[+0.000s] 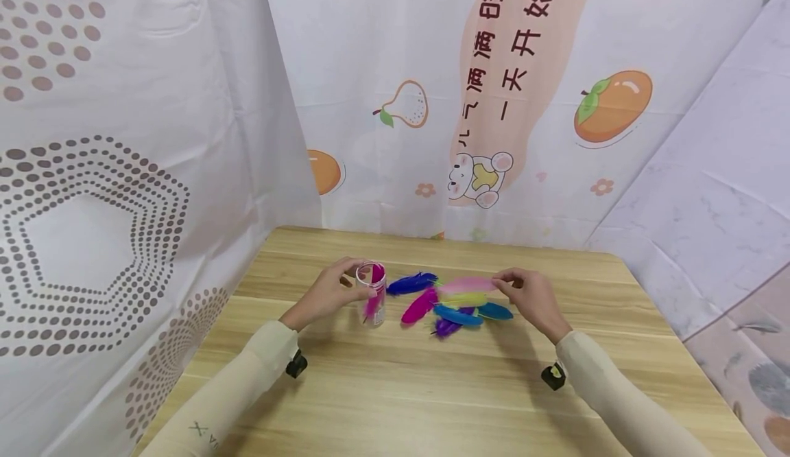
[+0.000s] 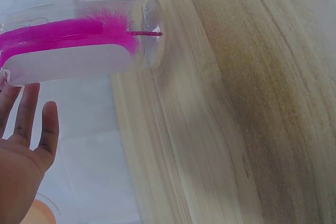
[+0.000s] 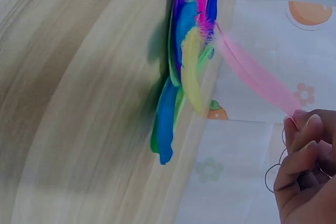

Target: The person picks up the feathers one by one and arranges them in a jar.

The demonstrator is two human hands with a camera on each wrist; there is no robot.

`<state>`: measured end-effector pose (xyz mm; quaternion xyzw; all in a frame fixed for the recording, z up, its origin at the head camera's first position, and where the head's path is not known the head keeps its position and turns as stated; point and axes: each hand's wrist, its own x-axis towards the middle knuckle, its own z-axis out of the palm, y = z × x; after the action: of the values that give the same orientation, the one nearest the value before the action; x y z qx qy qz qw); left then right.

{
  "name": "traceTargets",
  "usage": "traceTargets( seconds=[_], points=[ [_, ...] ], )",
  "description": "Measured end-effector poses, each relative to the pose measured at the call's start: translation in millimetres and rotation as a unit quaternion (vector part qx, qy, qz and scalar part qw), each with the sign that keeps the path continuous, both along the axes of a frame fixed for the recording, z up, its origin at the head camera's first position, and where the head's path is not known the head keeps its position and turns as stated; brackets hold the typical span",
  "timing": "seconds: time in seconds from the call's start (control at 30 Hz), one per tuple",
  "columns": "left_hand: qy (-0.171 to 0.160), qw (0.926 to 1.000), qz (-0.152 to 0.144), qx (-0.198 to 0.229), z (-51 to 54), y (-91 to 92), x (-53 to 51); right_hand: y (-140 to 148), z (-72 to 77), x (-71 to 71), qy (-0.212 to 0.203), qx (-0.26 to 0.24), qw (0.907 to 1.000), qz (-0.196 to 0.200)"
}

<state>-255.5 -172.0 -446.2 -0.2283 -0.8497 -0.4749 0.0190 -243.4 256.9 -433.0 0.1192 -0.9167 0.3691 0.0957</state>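
Observation:
A clear jar (image 1: 380, 314) stands upright on the table, and my left hand (image 1: 327, 294) grips it near its open top. Inside it leans a magenta feather (image 2: 79, 34), its quill pointing to the bottom. My right hand (image 1: 532, 299) pinches one end of a light pink feather (image 3: 254, 77), which is lifted over the loose pile. That pile holds a dark blue feather (image 1: 412, 283), a magenta one (image 1: 420, 307), a yellow one (image 3: 191, 66), blue ones (image 1: 458, 315) and a purple one (image 1: 446, 328). Green shows beneath some of them in the right wrist view.
The wooden table (image 1: 382, 395) has its far edge against a printed curtain (image 1: 370, 52). Patterned cloth (image 1: 154, 66) hangs on the left, and a marbled sheet (image 1: 728, 169) on the right. Each wrist wears a small black camera.

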Motion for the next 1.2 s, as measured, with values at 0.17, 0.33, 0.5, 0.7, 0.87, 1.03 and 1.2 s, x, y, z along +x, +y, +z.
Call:
traceTargets(
  seconds=[0.17,0.33,0.5,0.7,0.87,1.03,1.2],
  points=[
    [-0.004,1.0000,0.003,0.007,0.7,0.6,-0.1,-2.9,7.3,0.7,0.011,-0.001,0.9999,-0.001],
    [-0.006,0.9997,-0.002,0.024,0.8,1.0,0.1,-6.6,14.5,0.5,0.024,-0.003,0.9997,0.003],
    [-0.008,0.9996,-0.001,0.029,0.3,2.3,0.4,-9.6,20.4,0.9,0.042,0.000,0.9991,0.005],
    [-0.007,0.9997,-0.001,0.024,3.4,3.3,2.1,-14.4,26.3,1.2,0.044,-0.003,0.9990,-0.001],
    [-0.005,0.9999,0.002,0.013,-0.7,0.6,-0.9,-18.9,31.6,1.4,0.031,-0.004,0.9995,-0.009],
    [-0.002,0.9999,0.004,0.012,0.3,-0.1,0.7,-24.7,39.2,0.9,0.016,-0.020,0.9996,-0.010],
    [-0.001,0.9999,0.001,0.013,-0.6,0.8,0.5,-27.7,44.6,0.3,0.020,-0.021,0.9996,-0.002]
  ],
)
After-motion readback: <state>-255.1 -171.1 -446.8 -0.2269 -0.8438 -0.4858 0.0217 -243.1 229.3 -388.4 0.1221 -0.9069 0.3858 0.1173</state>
